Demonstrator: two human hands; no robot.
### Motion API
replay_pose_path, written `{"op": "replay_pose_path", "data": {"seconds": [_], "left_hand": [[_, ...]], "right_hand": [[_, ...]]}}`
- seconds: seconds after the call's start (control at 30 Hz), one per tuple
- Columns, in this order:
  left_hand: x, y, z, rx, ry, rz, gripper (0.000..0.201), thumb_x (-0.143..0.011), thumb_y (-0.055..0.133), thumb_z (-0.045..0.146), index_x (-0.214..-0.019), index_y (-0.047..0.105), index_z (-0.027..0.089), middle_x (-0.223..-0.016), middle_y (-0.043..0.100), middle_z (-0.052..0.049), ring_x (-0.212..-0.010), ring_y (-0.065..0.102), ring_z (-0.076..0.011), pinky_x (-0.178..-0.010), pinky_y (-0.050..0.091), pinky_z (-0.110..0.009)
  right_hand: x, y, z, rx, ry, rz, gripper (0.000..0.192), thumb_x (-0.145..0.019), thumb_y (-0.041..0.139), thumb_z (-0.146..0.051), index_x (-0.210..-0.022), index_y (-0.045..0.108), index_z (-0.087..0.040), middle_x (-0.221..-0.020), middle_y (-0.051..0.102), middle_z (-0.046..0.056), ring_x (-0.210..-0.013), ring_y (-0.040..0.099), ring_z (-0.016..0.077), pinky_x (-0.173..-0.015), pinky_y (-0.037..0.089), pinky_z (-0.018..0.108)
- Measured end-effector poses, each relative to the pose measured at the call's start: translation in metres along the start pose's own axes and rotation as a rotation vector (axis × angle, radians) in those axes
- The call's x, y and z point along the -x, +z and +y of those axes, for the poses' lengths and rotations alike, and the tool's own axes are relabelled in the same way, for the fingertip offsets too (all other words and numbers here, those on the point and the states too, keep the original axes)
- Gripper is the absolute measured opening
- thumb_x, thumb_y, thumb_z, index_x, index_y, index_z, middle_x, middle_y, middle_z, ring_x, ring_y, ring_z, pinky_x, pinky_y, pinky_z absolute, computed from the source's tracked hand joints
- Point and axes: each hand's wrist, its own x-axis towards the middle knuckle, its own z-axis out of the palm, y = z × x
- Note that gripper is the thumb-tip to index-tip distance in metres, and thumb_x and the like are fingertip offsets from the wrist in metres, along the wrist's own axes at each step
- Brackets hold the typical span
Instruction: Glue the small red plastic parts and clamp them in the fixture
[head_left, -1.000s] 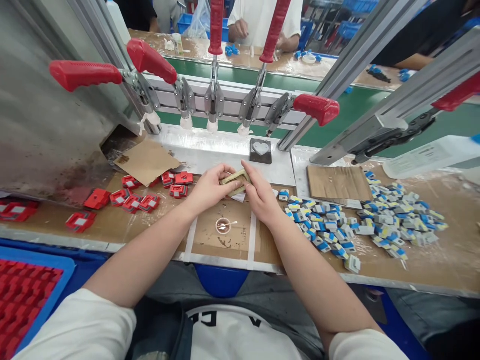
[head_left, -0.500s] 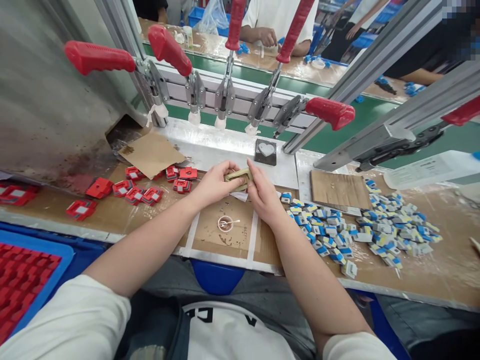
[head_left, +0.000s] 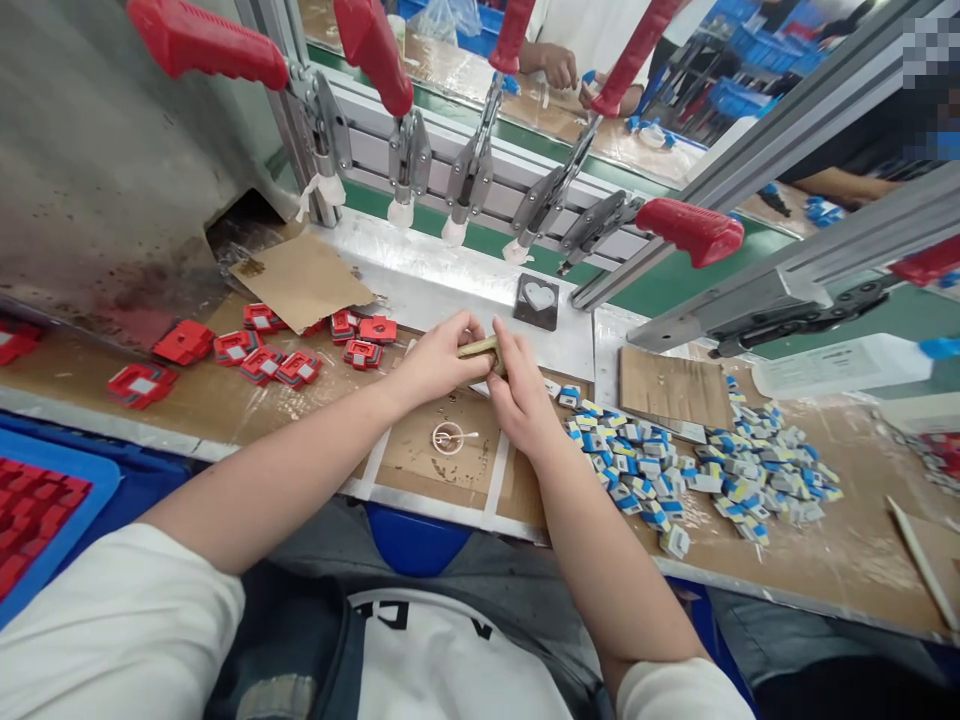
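Observation:
My left hand [head_left: 437,362] and my right hand [head_left: 523,395] meet over the middle of the bench, both gripping a small olive-tan piece [head_left: 475,347] with a raised rim. Fingers cover much of it, so I cannot make out its kind. Below them a small round cup [head_left: 448,438] with a thin white stick sits on the cardboard [head_left: 405,462]. Behind my right hand lies a dark square block [head_left: 537,301] bearing a pale heart shape.
Several red-handled toggle clamps [head_left: 472,170] hang on a metal frame behind the hands. Red parts [head_left: 298,368] lie left, with a blue crate [head_left: 105,487] beyond. A heap of blue-and-white pieces [head_left: 637,455] spreads right, beside a wooden board [head_left: 675,388]. A co-worker's hand [head_left: 559,66] shows across.
The olive-tan piece has been tilted in my hands, so less of its hollow shows. Both hands still grip it. The view has shifted slightly.

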Motion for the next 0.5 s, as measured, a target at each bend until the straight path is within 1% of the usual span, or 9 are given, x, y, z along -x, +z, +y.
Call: {"op": "replay_pose_path", "data": {"seconds": [0.13,0.27,0.3,0.37,0.43,0.5], "left_hand": [[0.0024,0.0010,0.0030,-0.064,0.054,0.033,0.022,-0.079,0.069,0.025,-0.086,0.049,0.021,-0.075,0.056,0.005,-0.069,0.049,-0.0116,-0.062,0.034,-0.025],[0.0016,-0.0008,0.0030,-0.069,0.039,0.040,0.021,-0.080,0.071,0.027,-0.088,0.053,0.021,-0.077,0.061,0.004,-0.071,0.053,-0.0122,-0.062,0.037,-0.024],[0.0008,-0.0021,0.0031,-0.036,0.025,0.036,0.022,-0.081,0.072,0.028,-0.091,0.055,0.020,-0.079,0.063,0.003,-0.070,0.055,-0.0122,-0.061,0.039,-0.024],[-0.0016,-0.0051,0.0029,0.100,-0.003,0.007,0.025,-0.082,0.073,0.031,-0.100,0.059,0.020,-0.084,0.068,0.001,-0.069,0.059,-0.0120,-0.061,0.045,-0.023],[-0.0045,-0.0076,0.0019,0.259,-0.017,-0.037,0.030,-0.083,0.074,0.032,-0.107,0.063,0.019,-0.090,0.071,-0.002,-0.072,0.063,-0.0123,-0.062,0.052,-0.024],[-0.0073,-0.0088,0.0000,0.338,-0.020,-0.065,0.031,-0.083,0.074,0.031,-0.109,0.066,0.017,-0.094,0.072,-0.005,-0.077,0.067,-0.0135,-0.066,0.057,-0.025]], "right_hand": [[0.0013,0.0017,0.0001,-0.005,-0.002,-0.001,0.067,-0.104,0.035,-0.021,-0.170,0.024,-0.028,-0.138,0.052,0.015,-0.126,0.057,0.0312,-0.115,0.048,0.058],[-0.0006,0.0008,0.0013,-0.004,-0.004,0.016,0.065,-0.106,0.037,-0.024,-0.169,0.025,-0.028,-0.138,0.053,0.014,-0.128,0.056,0.0297,-0.116,0.048,0.055],[-0.0015,0.0000,0.0018,-0.003,-0.002,0.023,0.064,-0.106,0.038,-0.025,-0.169,0.026,-0.029,-0.139,0.053,0.014,-0.129,0.056,0.0295,-0.117,0.047,0.055],[-0.0034,-0.0021,0.0030,0.000,0.007,0.052,0.063,-0.107,0.039,-0.028,-0.168,0.027,-0.030,-0.140,0.054,0.014,-0.132,0.055,0.0295,-0.118,0.046,0.054],[-0.0049,-0.0039,0.0046,0.000,0.025,0.114,0.060,-0.107,0.040,-0.029,-0.167,0.031,-0.030,-0.142,0.054,0.014,-0.133,0.055,0.0298,-0.117,0.046,0.055],[-0.0058,-0.0049,0.0062,-0.005,0.046,0.196,0.057,-0.107,0.041,-0.030,-0.164,0.036,-0.030,-0.143,0.054,0.014,-0.133,0.055,0.0302,-0.118,0.046,0.055]]}}
